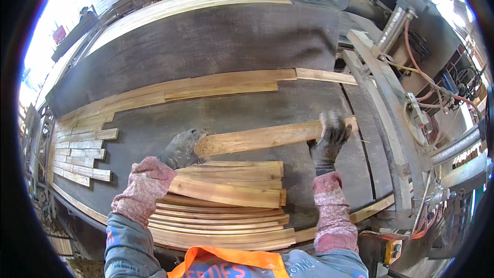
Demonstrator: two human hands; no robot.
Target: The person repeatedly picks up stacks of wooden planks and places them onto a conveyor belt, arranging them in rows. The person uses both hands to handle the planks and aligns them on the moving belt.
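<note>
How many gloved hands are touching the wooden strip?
2: the left hand grips the left end of the wooden strip, and the right hand grips its right end.

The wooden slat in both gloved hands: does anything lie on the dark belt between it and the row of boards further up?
Nothing visible does. The wooden slat is held by the left hand and right hand, and the dark belt is bare up to the row of boards. The stack of slats lies on the near side.

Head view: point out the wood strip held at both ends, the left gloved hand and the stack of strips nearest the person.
Wood strip point(262, 138), head view, middle of its top face.
Left hand point(182, 148), head view, back of the glove.
Stack of strips point(231, 195), head view, top board's face.
</note>
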